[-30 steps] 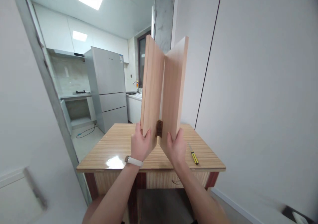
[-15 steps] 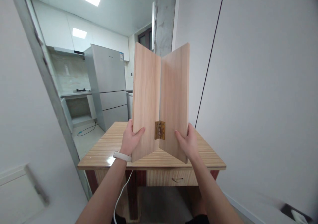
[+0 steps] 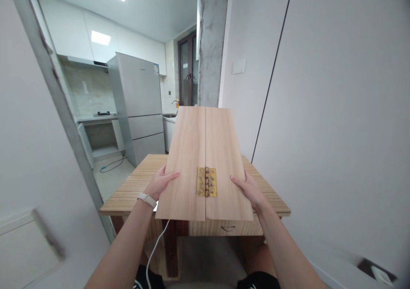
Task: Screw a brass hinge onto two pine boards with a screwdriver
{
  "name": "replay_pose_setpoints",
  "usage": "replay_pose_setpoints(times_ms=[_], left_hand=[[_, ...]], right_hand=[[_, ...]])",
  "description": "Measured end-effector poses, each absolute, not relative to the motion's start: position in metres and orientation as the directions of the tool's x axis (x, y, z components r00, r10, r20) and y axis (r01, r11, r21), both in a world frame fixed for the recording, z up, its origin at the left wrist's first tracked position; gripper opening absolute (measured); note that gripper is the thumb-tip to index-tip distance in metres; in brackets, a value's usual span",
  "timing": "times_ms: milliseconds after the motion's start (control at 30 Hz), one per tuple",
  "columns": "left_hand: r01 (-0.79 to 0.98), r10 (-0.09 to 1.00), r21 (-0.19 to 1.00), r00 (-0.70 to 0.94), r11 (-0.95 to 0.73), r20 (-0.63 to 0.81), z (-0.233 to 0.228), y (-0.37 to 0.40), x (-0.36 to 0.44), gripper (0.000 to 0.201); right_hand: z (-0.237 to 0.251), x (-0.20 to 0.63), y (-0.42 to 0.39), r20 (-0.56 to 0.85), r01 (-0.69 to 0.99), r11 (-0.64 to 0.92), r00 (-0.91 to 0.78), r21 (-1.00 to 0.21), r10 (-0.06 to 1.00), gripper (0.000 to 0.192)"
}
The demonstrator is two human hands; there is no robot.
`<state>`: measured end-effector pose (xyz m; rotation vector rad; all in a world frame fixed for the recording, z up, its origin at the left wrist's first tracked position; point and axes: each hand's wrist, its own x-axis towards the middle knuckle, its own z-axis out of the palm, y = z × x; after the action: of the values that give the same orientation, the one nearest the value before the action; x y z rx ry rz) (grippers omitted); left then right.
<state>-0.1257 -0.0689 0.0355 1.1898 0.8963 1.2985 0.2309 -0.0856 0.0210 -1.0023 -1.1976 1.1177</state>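
Left hand (image 3: 162, 182) and right hand (image 3: 248, 189) clamp the outer edges of two hinged boards (image 3: 205, 165), spread flat. Between the grips sits the brass hinge (image 3: 206, 181); the panels look stiff and lightish but could fold, so edge holds suit them.

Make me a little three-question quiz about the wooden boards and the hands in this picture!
1. True or false: the two boards are opened out flat, side by side.
2. What joins them in the middle? A) string B) a brass hinge C) tape
3. Fill in: the left hand holds the boards' left edge, and the right hand holds the ___ edge.

Key: 1 true; 2 B; 3 right. The boards are above the striped wooden table, and the left wrist has a white band.
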Motion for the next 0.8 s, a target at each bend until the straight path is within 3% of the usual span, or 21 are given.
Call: replay_pose_setpoints(times_ms=[300,533,800], left_hand=[[-0.214,0.977,0.956,0.121,0.201,-0.178,-0.023,-0.035,-0.129,0.060],[-0.115,0.940,0.940,0.163,0.321,-0.301,-0.048,-0.009,-0.138,0.056],[-0.060,0.897,0.905,0.173,0.421,-0.406,-0.063,0.008,-0.144,0.051]], right_hand=[[-0.029,0.235,-0.055,0.002,-0.042,0.003,0.021,-0.999,1.000,0.055],[-0.049,0.238,-0.028,-0.054,0.068,-0.055,0.013,-0.996,0.998,0.039],[-0.068,0.240,0.000,-0.151,0.094,-0.147,-0.040,-0.985,0.988,0.037]])
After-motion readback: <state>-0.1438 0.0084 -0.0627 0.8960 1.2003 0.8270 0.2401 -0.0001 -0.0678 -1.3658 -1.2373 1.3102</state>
